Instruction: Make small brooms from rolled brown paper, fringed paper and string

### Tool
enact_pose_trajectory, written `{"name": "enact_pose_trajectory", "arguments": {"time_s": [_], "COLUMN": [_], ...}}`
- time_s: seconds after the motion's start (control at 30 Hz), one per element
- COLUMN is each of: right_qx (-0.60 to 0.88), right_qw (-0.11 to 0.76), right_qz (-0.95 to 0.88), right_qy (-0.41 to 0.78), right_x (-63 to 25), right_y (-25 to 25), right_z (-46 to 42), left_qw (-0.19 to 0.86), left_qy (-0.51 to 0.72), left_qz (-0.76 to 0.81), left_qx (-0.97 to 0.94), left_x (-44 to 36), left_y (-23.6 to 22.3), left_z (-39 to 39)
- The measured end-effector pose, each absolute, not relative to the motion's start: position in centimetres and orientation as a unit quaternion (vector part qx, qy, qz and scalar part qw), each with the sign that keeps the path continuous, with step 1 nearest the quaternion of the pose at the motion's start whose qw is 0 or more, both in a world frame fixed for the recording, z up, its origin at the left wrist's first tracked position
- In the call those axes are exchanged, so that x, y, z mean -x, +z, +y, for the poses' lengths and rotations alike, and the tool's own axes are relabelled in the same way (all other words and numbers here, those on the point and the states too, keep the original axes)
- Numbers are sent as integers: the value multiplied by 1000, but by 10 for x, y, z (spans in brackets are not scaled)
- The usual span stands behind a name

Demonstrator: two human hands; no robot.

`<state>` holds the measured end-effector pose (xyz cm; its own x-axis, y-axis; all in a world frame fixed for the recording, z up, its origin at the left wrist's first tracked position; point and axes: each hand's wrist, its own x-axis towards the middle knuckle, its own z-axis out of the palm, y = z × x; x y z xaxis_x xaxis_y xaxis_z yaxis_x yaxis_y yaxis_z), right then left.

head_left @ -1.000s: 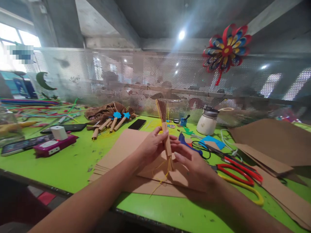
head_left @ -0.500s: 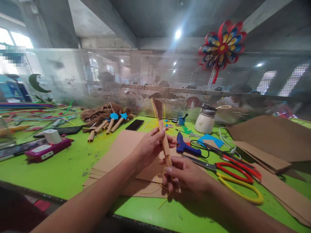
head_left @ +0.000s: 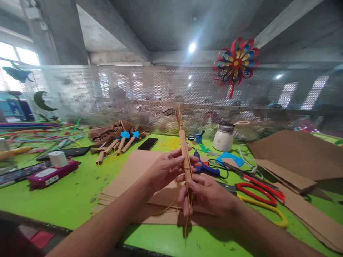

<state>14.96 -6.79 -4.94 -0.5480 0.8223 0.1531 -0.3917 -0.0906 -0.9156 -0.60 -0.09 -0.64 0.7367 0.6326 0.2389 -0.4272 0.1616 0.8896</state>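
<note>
I hold a folded brown paper fan with a stick-like handle (head_left: 184, 150) upright over the table. My left hand (head_left: 164, 170) pinches the handle at mid height with thumb and fingers. My right hand (head_left: 205, 194) is closed round the handle's lower end. A thin yellow string (head_left: 187, 194) runs along the handle and hangs down below my right hand. Under my hands lies a stack of brown cardboard sheets (head_left: 128, 178) on the green table (head_left: 66, 192).
Blue glue gun (head_left: 206, 168) and red and yellow scissors (head_left: 264, 198) lie right of my hands. Finished paper fans (head_left: 118, 135) sit back left, a black phone (head_left: 148, 144) beside them. A white jar (head_left: 222, 137), purple box (head_left: 49, 175) and more cardboard (head_left: 292, 157) surround. Mesh screen behind.
The fan has turned edge-on and now stands more upright. My right hand moved from beside the handle to grip its lower end, and the yellow string now hangs lower.
</note>
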Motion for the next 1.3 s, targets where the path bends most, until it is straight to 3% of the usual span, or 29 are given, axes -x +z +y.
{"name": "enact_pose_trajectory", "arguments": {"time_s": [0.27, 0.73, 0.83, 0.97, 1.07, 1.3], "right_qx": [203, 335, 353, 333, 298, 350], "right_qw": [378, 384, 320, 160, 113, 228], "right_qz": [-518, -581, -655, -794, -789, -723], "right_qy": [740, 635, 587, 482, 525, 551], "right_x": [-151, -142, -141, -150, -158, -168], "right_y": [-53, -71, -61, -33, -22, -33], "right_z": [-68, -66, -76, -93, -95, -77], "left_qw": [745, 712, 703, 681, 662, 536], "left_qy": [388, 492, 504, 509, 504, 488], "left_qz": [118, 225, 242, 282, 315, 453], "left_qx": [-529, -447, -440, -444, -457, -518], "left_x": [6, 7, 8, 10, 12, 17], "left_y": [-5, -7, -8, -7, -11, -25], "left_z": [1, 15, 17, 20, 25, 45]}}
